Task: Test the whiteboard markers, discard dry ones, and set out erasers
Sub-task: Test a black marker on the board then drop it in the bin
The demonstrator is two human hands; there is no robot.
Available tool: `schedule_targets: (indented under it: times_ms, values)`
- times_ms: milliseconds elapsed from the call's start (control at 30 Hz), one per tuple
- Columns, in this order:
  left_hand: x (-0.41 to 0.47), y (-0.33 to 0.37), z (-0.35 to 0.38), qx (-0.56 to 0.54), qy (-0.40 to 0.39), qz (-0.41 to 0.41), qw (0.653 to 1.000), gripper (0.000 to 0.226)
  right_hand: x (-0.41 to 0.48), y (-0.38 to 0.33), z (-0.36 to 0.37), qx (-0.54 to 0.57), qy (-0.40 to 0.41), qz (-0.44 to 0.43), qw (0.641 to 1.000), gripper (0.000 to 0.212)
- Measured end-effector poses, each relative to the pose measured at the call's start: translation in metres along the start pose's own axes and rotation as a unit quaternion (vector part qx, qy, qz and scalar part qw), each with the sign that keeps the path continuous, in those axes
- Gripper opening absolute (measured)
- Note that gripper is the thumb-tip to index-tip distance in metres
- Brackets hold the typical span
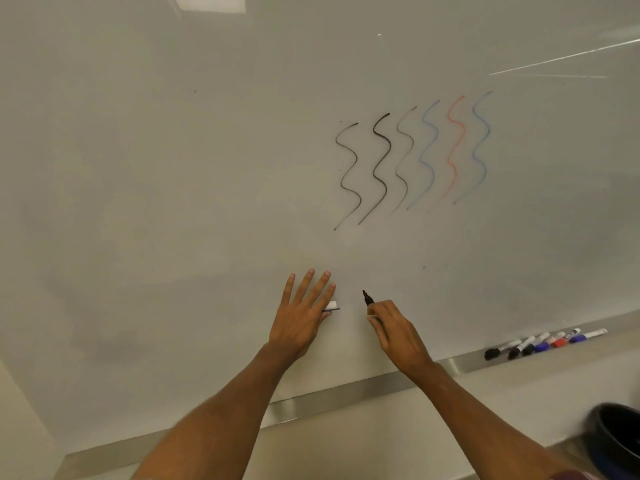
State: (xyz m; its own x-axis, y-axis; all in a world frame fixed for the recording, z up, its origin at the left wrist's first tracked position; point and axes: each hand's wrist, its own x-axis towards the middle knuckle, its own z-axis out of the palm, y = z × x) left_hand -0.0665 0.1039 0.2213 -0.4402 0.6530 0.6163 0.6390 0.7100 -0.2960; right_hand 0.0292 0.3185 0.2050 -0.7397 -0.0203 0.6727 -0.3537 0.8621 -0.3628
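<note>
As two bare forearms reach up from the bottom of the view, a dark round bin [616, 441] sits low at the right, below the metal ledge [346, 389] that runs along the foot of the whiteboard [173, 168]. At the ledge's right end lies a row of capped markers [543, 342], side by side, their caps black, blue and red.

Above the ledge, the left hand [298, 317] lies with its back to the onlooker and its four fingers straight and spread at the board. A small white piece [331, 304] shows at its thumb side. Whether the thumb pins that piece cannot be told.

Just right of it, and apart from it, the right hand [398, 332] has its fingers curled round an uncapped marker [367, 297]. The dark tip points up, close to the board's surface. Whether the tip touches the board cannot be told.

Higher up and to the right stand six wavy test strokes [412, 157] in a row: three black, then blue, red and blue, with the third black one and the coloured ones fainter. A bright reflection [211, 3] shows at the board's top edge.
</note>
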Motion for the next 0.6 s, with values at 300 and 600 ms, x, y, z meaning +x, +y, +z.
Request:
schedule_targets:
  times_ms: [300, 600]
  values:
    - [0.023, 0.085, 0.026, -0.058, -0.013, 0.034, 0.998, 0.058, -0.044, 0.054, -0.048, -0.082, -0.074, 0.035, 0.993, 0.022]
    - [0.056, 0.186, 0.035, -0.082, -0.063, 0.081, 0.991, 0.059, -0.099, 0.113, -0.116, -0.095, -0.05, 0.054, 0.993, 0.021]
